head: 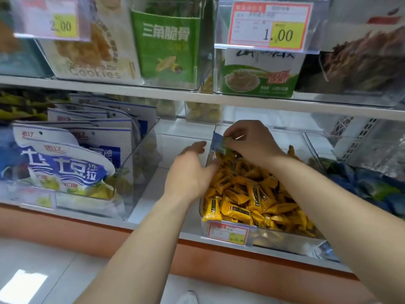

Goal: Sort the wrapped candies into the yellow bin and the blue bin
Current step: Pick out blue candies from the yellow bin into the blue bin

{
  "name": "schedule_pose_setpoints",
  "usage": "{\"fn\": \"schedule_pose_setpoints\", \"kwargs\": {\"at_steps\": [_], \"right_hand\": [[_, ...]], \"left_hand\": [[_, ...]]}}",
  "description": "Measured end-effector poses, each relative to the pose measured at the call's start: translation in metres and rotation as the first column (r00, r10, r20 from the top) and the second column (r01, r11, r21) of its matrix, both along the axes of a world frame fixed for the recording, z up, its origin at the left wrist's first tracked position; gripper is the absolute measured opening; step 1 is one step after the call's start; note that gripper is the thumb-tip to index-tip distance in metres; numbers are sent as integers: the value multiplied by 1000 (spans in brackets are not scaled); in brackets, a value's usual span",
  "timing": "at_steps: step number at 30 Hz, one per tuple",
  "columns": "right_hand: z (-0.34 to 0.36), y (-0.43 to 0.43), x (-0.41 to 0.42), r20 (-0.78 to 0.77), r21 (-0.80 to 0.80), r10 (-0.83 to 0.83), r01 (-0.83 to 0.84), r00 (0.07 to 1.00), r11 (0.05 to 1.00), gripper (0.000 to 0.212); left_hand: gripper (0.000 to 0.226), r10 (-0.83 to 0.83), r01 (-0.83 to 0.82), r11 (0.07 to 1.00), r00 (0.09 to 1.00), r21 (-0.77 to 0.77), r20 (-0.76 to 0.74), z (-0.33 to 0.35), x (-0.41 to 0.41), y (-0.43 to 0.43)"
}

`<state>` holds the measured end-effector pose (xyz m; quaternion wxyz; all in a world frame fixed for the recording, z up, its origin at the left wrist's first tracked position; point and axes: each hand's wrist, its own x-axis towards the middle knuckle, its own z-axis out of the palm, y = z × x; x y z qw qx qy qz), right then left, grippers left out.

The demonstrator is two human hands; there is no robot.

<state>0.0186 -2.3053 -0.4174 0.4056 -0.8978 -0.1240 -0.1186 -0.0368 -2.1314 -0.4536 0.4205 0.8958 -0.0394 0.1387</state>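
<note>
- On the lower white shelf, seen from the head camera, stands a clear plastic bin heaped with yellow wrapped candies. A red-bordered price tag is fixed to its front.
- The right hand reaches over the pile to the bin's back left corner. Its fingers are curled and pinch a small blue-and-green wrapped candy, held just above the top of the bin's left wall.
- The left hand straddles that same wall. The thumb is inside against the yellow candies and the fingers lie along the outside, so the hand holds the wall between them.
- Just beside this bin on the right, a second clear bin holds blue wrapped candies.
- Further left on the shelf, another clear container is packed with blue-and-white snack bags.
- On the shelf above are a green carton and a price label reading 1.00.
</note>
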Motion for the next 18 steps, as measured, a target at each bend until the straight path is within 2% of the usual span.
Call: {"fn": "schedule_pose_setpoints", "kwargs": {"at_steps": [2, 5, 7, 9, 10, 11, 13, 15, 16, 18], "right_hand": [[10, -6, -23, -54, 155, 95, -85, 994, 984, 18], [15, -12, -45, -115, 352, 200, -148, 973, 924, 19], [12, -13, -55, -144, 371, 184, -119, 972, 921, 20], [1, -12, -64, -98, 142, 124, -110, 987, 984, 16], [-7, -10, -71, -75, 4, 155, -155, 985, 988, 11], [-14, -6, -78, -66, -114, 218, -225, 974, 968, 8], [-29, 1, -88, -65, -289, 327, -331, 943, 898, 16], [-41, 4, -87, -75, -491, 362, -350, 929, 798, 31], [-45, 4, -85, -98, -557, 355, -347, 930, 754, 38], [-49, 3, -78, -136, -598, 325, -339, 936, 726, 42]], "left_hand": [[53, -31, 35, 998, 996, -55, 81, 7, -3, -6], [45, -25, 42, 990, 992, -131, 126, 15, -7, -9], [45, 24, -3, 986, 992, -167, 126, 16, -8, -5], [47, 64, -41, 982, 991, -187, 117, 14, -9, 1], [49, 77, -54, 981, 990, -189, 115, 12, -10, 4], [51, 88, -65, 980, 989, -190, 116, 11, -10, 8], [52, 109, -85, 978, 987, -189, 116, 10, -10, 13], [51, 116, -94, 978, 987, -185, 112, 10, -9, 15], [50, 114, -93, 979, 988, -183, 108, 9, -9, 16], [50, 108, -88, 980, 988, -179, 106, 9, -9, 15]]}}
